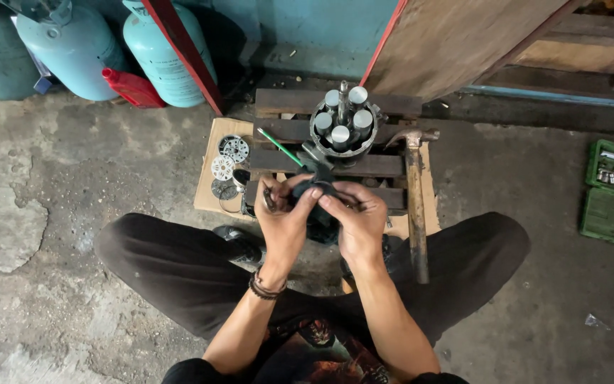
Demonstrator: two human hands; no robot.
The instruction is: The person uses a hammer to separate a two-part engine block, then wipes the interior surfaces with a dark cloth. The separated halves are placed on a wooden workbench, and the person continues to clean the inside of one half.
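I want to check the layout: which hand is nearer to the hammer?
Right. The right hand is just beside the hammer handle, apart from it; the left hand is farther away, beyond the dark part both hold.

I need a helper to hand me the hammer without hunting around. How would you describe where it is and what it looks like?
Start at the low wooden pallet in front of the seated person, with the round metal part holding upright cylinders on it. On the pallet's right side lies the hammer, claw head toward the wall and long handle pointing back beside the person's right hand. It is the only long-handled tool there.
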